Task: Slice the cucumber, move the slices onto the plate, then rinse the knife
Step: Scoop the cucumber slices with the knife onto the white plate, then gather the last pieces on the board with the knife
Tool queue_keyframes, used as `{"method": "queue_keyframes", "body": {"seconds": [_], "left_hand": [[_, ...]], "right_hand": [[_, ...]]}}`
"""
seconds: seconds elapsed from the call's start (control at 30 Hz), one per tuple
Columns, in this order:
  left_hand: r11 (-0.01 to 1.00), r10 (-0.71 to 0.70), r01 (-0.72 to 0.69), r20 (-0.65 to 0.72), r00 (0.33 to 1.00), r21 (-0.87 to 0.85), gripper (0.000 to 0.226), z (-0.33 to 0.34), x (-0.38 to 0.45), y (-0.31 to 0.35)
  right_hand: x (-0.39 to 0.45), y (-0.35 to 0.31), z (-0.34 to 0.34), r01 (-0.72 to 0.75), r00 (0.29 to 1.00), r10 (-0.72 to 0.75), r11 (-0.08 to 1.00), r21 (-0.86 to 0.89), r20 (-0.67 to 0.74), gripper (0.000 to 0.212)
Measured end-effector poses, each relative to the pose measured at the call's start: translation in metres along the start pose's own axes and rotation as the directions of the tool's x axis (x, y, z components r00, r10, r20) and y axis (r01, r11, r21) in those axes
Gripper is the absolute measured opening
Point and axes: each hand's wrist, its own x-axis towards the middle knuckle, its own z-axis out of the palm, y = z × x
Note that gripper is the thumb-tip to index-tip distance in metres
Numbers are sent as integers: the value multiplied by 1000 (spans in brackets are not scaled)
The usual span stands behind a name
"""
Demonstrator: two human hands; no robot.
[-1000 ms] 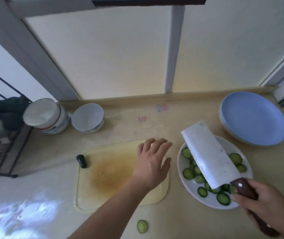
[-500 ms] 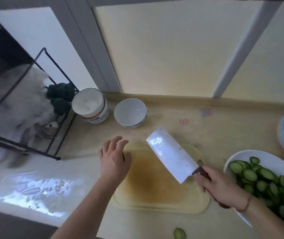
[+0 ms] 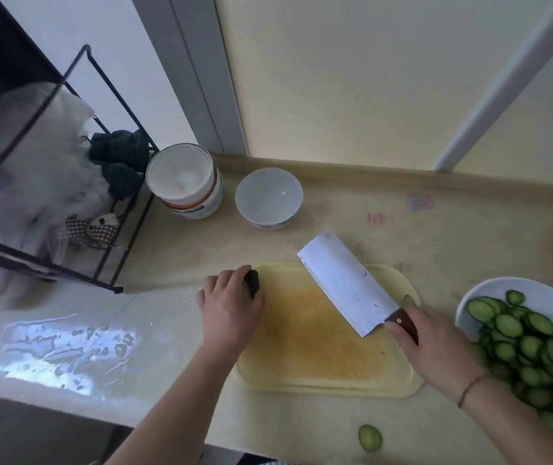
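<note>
Cucumber end, dark and stubby, sits at the left edge of the cutting board in mid-frame, the left hand curled over it, fingers touching it. Right of centre, the right hand grips the knife over the board. Slices fill the plate at far right; one slice lies on the surface below.

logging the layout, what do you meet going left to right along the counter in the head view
wire rack → stacked bowls → left hand on the cucumber end → cleaver over the cutting board → right hand → plate of cucumber slices
</note>
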Motion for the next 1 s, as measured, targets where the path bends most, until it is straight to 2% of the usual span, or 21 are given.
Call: {"method": "queue_keyframes", "body": {"seconds": [0.1,0.27,0.3,0.37,0.43,0.5,0.57,0.63,0.87,0.93,1.0], "left_hand": [[998,62,-62,14,998,3,43,4,-1,1],[992,123,-122,54,991,-10,42,9,-6,0],[991,135,-134,67,989,-12,44,9,-8,0],[989,150,-149,94,984,-16,46,8,-14,0],[987,162,-160,112,980,-29,44,9,-22,-1],[984,178,-174,108,978,-47,44,12,-34,-1],[982,183,-178,98,978,-55,43,15,-48,-2],[980,194,-191,77,978,-46,41,19,-65,-1],[965,256,-256,10,967,-56,39,28,-106,11],[971,228,-228,-18,974,-76,41,29,-108,12],[984,142,-144,-26,990,-109,48,27,-112,15]], "right_hand": [[4,4,9,-22,996,18,999,-48,-82,49],[0,7,18,-8,976,2,1000,-28,-217,44],[-4,5,17,29,957,-45,998,-58,-288,41],[-18,0,14,190,894,-231,971,-143,-385,31],[-40,-1,17,424,845,-456,889,-171,-280,26],[-62,1,26,595,795,-604,795,-118,-65,23],[-79,7,37,665,746,-656,739,-105,114,26],[-93,8,42,671,738,-636,726,-149,226,35],[-103,5,51,652,755,-620,745,-138,214,37],[-104,2,50,635,762,-604,768,-84,235,26],[-102,-3,46,626,769,-599,777,-69,225,17]]}}
